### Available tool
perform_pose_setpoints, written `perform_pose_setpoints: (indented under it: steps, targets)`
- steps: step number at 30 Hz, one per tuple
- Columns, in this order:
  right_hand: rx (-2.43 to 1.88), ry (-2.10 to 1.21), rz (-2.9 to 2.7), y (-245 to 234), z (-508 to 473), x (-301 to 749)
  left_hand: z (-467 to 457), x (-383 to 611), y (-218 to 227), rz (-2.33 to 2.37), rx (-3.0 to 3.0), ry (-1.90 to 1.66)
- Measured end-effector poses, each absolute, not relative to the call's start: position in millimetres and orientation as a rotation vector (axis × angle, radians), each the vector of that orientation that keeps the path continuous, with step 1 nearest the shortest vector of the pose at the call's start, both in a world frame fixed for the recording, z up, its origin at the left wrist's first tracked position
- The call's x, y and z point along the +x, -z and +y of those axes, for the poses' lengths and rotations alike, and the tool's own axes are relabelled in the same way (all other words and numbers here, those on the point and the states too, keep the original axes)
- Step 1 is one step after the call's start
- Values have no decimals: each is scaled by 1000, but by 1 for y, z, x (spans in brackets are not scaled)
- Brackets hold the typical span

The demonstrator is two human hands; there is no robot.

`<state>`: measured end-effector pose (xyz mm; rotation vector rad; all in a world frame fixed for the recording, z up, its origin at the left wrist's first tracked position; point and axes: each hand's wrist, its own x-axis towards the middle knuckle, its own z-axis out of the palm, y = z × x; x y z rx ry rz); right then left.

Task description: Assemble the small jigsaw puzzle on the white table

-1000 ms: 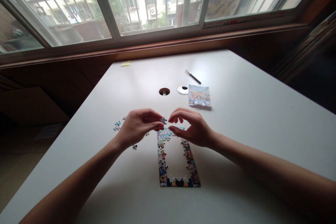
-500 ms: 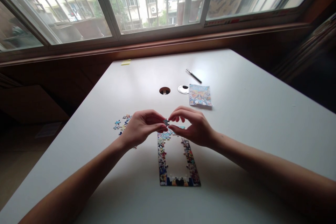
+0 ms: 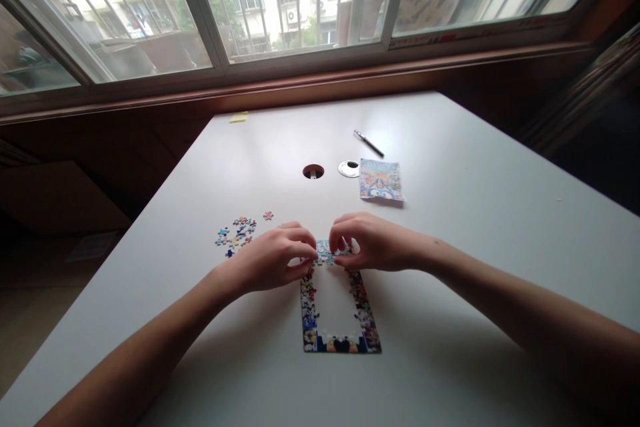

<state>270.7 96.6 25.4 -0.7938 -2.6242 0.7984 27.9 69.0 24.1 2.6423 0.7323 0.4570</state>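
A jigsaw puzzle frame point(image 3: 368, 320) lies on the white table, its border joined around a bare middle. My left hand point(image 3: 277, 257) is at its far left corner, thumb and fingertips nearly together. The puzzle piece seen there earlier is now hidden by the fingers. My right hand point(image 3: 373, 240) hovers over the far right corner, fingers curled and thumb slightly apart; I see nothing held in it. Between the hands shows the light-blue far strip point(image 3: 325, 252) of the puzzle. Loose puzzle pieces point(image 3: 243, 230) lie scattered beyond my left hand, with a reddish piece point(image 3: 269, 215) off to one side.
A printed picture packet point(image 3: 381, 180) lies beyond my right hand, beside a silver ring-shaped cover point(image 3: 349, 169). A round cable hole point(image 3: 313, 172) opens in the table. Farther back are a pen point(image 3: 369, 143) and yellow tape point(image 3: 239, 117). Windows line the far side.
Both hands have come down toward the puzzle's far end and moved apart. The puzzle piece between their fingertips has gone from sight. The reddish loose piece is now uncovered.
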Motion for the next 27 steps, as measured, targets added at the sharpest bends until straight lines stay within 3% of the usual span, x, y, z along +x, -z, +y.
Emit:
perform_pose_setpoints:
  steps: [27]
  targets:
    - [-893, -735, -2672, -21, 88, 262, 62, 31, -28, 750, 2668, -393]
